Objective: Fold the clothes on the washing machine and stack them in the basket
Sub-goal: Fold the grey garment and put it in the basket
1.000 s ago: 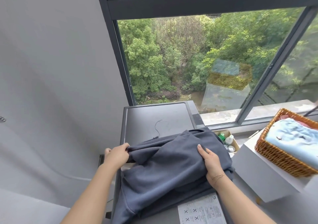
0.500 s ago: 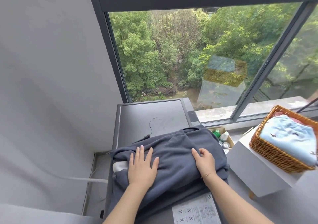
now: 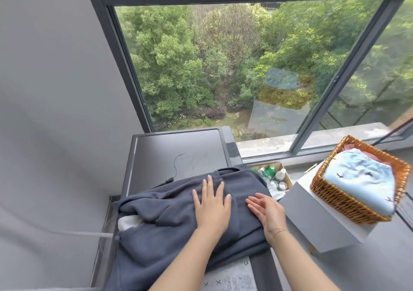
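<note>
Washing machine [image 3: 178,154] with a dark grey flat top stands in the corner, grey wall to its left and a large dark-framed window [image 3: 234,67] on the far side, trees visible through the glass. A thin black cord [image 3: 175,168] lies curled on the bare far part of the lid. A white printed label [image 3: 230,279] shows at the near edge of the top.

Dark blue-grey sweatshirt [image 3: 161,223] lies across the near half of the machine top, partly folded, its near-left portion hanging over the edge. A patch of white fabric [image 3: 128,221] shows in an opening at its left side.

Left hand [image 3: 211,206]: flat, fingers straight and slightly spread, palm down on the middle of the sweatshirt. Right hand [image 3: 267,212]: fingers straight and together, tilted on its edge, resting against the right side of the sweatshirt; thin bracelet at the wrist. Neither hand grips anything.

Right of the machine, a cardboard box [image 3: 283,174] holds several bottles, some with green caps. Further right, a white box-like stand [image 3: 317,223] carries a woven wicker basket [image 3: 348,203]. Inside the basket lies a folded light blue garment [image 3: 362,179] with small dark bird marks; something pink-red shows beneath it at the far side.
</note>
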Demonstrator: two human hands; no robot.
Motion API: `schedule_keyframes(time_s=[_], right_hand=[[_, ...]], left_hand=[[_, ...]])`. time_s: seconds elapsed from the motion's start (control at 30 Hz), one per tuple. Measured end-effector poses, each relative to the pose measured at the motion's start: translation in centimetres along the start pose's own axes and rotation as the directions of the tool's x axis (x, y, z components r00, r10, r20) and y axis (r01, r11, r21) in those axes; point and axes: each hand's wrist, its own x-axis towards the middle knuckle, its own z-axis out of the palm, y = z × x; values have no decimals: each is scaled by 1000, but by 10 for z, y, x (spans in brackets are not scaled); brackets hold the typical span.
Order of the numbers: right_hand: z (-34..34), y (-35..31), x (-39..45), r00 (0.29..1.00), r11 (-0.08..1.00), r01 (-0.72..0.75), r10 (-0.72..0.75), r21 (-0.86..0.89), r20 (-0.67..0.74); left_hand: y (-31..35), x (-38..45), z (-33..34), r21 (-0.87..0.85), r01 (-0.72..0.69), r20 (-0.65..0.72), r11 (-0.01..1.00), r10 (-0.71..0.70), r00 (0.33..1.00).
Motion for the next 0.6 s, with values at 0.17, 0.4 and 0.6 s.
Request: schedule_keyframes(time_s=[0.17, 0.4, 0.6], right_hand=[[-43, -6, 31, 982, 981, -116, 137, 155, -132], [-82, 20, 44, 790, 824, -549, 566, 139, -237], [-91, 43, 59, 643, 594, -642, 761, 485, -81]], left_hand=[[-3, 2, 26, 69, 5, -35, 998, -3, 999], [16, 8, 34, 142, 158, -89, 977, -146, 985], [25, 11, 44, 104, 221, -125, 970, -208, 970]])
